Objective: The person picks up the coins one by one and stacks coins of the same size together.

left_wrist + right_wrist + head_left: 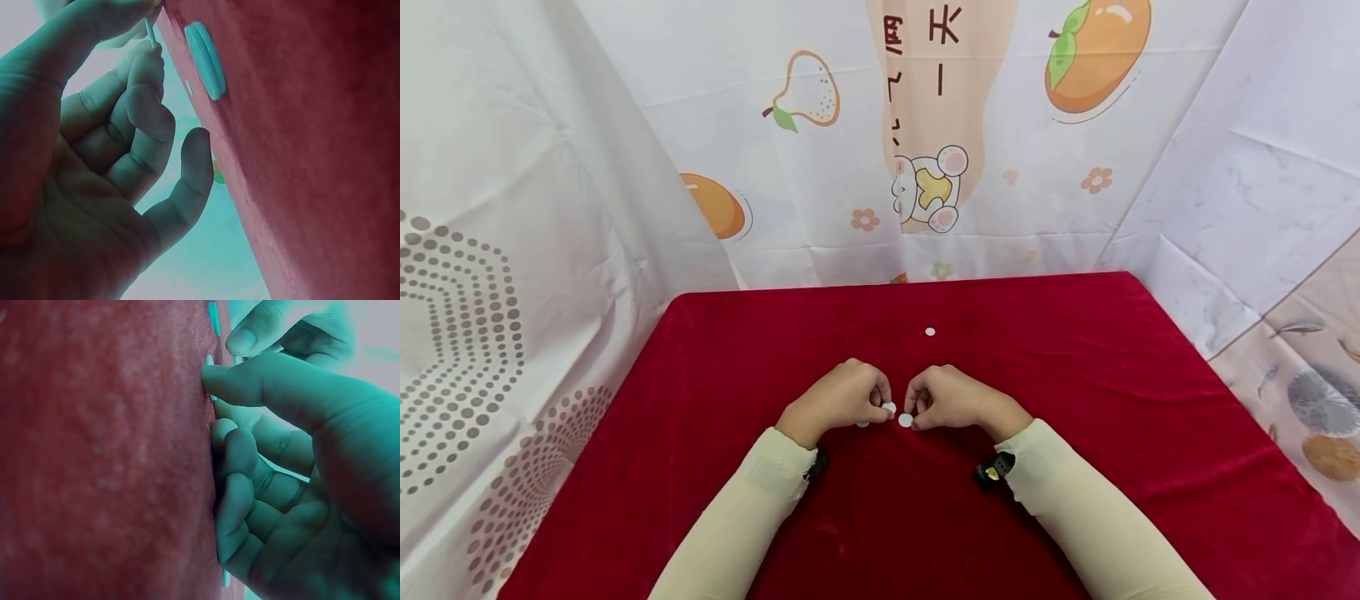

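My left hand (848, 395) pinches a thin round white disc (890, 407) between thumb and fingertips, just above the red cloth. In the left wrist view that disc (150, 32) appears edge-on at the fingertips. My right hand (953, 397) faces it and pinches a second white disc (906, 421) by its edge, close to the cloth. Two discs stacked flat (205, 60) lie on the cloth below my left hand, which mostly hides them in the head view. The two hands are a short gap apart, their other fingers curled.
One more white disc (930, 332) lies farther back on the red cloth (1037, 333). Behind the table hangs a white curtain (820, 167) printed with fruit. More hanging sheets stand on the left and right. Each wrist wears a dark band.
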{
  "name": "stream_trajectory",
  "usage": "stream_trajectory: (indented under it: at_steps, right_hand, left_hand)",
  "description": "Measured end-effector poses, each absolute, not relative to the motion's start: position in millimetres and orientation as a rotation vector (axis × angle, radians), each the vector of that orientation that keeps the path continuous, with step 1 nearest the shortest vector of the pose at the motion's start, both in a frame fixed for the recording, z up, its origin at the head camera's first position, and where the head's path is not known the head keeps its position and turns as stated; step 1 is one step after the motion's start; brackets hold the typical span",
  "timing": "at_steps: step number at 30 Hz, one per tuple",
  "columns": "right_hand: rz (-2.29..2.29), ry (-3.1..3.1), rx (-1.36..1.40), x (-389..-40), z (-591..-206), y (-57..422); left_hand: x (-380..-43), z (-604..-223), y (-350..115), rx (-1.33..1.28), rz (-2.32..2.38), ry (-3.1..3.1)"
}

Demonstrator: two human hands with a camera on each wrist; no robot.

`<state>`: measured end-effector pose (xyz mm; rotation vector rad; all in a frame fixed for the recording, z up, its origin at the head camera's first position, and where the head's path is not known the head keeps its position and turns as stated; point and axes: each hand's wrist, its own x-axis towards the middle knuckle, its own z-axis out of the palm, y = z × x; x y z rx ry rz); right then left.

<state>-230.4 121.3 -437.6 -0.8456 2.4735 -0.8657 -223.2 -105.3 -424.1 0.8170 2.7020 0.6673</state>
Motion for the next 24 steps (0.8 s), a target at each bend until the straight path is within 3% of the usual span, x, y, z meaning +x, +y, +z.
stream_trajectory:
  at_steps: [24]
  right_hand:
    - [-0.895, 2.491, -0.833, -230.5, -440.2, 121.0]
  left_hand:
    - [-219.1, -426.9, -95.8, 0.974, 0.49, 2.758]
